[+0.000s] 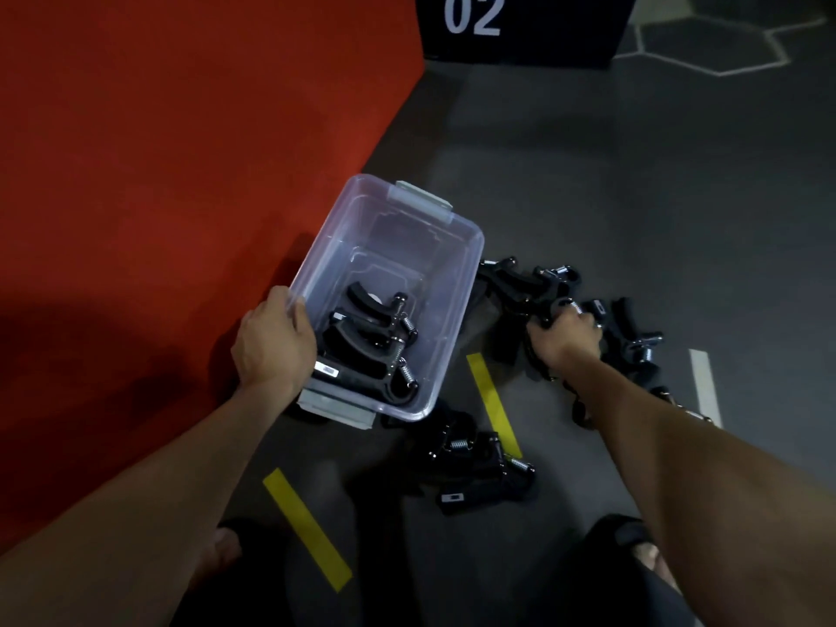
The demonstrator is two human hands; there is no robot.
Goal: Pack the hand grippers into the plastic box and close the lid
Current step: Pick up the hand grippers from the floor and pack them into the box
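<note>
Your left hand (273, 341) grips the plastic box (434, 246) at its near rim; your right hand (571, 333) curls around a hand gripper (549, 310) on the floor (633, 196) beside it.

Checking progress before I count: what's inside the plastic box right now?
The plastic box holds a few black hand grippers stacked at its near end; the far end shows bare floor. The left hand grips the near rim and covers that corner, so an exact count is uncertain.

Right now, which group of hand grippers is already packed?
The hand grippers stacked inside the clear plastic box, by the left hand; every other one lies on the floor outside it.
</note>
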